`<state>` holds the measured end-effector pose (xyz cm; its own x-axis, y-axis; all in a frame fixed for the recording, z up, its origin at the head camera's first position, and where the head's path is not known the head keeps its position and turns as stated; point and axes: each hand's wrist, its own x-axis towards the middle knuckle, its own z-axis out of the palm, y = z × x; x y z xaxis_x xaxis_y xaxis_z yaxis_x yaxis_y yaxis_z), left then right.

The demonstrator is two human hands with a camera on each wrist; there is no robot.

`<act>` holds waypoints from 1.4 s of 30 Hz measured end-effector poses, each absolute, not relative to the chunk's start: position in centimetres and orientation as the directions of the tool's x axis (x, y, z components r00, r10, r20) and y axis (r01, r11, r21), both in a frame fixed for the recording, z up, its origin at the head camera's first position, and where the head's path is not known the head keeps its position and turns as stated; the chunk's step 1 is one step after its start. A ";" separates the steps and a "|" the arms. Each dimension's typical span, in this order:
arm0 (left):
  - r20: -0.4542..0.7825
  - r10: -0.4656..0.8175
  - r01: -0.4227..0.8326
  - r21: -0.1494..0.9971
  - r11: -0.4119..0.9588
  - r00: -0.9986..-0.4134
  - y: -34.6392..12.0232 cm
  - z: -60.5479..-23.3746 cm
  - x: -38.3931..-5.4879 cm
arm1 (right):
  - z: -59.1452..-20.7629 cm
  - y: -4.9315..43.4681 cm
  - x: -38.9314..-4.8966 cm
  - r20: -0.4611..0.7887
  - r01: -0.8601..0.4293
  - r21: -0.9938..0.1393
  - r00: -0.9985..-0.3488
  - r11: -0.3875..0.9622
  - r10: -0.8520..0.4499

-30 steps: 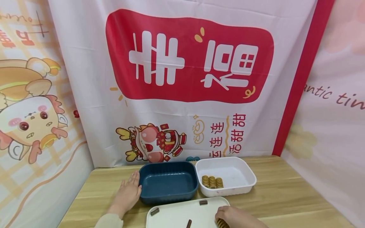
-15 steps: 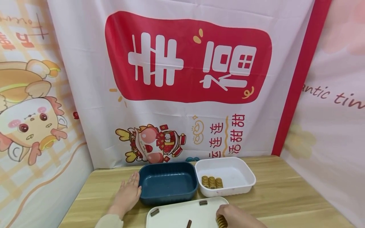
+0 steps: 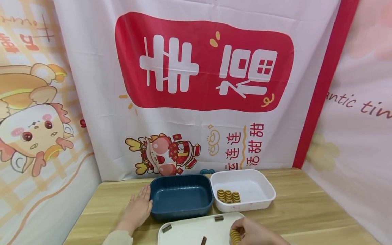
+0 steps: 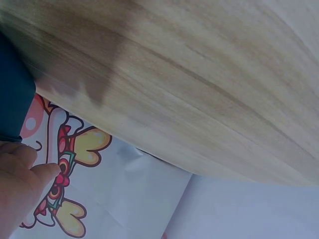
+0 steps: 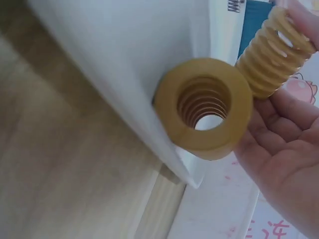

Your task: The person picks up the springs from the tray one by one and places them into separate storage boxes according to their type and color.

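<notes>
My right hand [image 3: 255, 233] pinches a yellow coil spring [image 5: 275, 52] between thumb and fingers, over the right side of the white tray [image 3: 190, 231]. Close to the camera in the right wrist view, a second yellow spring [image 5: 237, 107] lies at the tray's edge, its hollow end facing the lens. Several small dark brown springs, one [image 3: 166, 228] at the left corner and another [image 3: 218, 218] near the back edge, lie on the tray. My left hand [image 3: 136, 209] rests with extended fingers against the left wall of the dark blue container [image 3: 180, 215].
To the right of the blue container stands a white container [image 3: 260, 205] with several yellow springs [image 3: 228, 196] in its front left corner. Both sit on a wooden table [image 3: 306, 204], near a printed cloth [image 3: 101, 146] hanging along the back.
My right hand has lifted slightly and turned, and the yellow spring in it now tilts differently. The left hand and both containers have stayed in place.
</notes>
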<state>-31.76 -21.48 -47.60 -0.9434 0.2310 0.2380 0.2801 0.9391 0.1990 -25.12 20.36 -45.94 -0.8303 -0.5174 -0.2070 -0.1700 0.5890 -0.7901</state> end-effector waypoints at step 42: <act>0.241 0.239 0.288 0.193 0.938 -0.941 -21.5 -47.5 -31.7 | -44.0 20.0 -25.6 -0.079 0.223 -0.971 -0.644 -0.087 -0.761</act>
<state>-31.66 -21.52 -47.51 -0.9406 0.2393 0.2410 0.2881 0.9379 0.1932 -25.57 20.01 -44.01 -0.6438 -0.7611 -0.0794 0.2225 -0.0869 -0.9710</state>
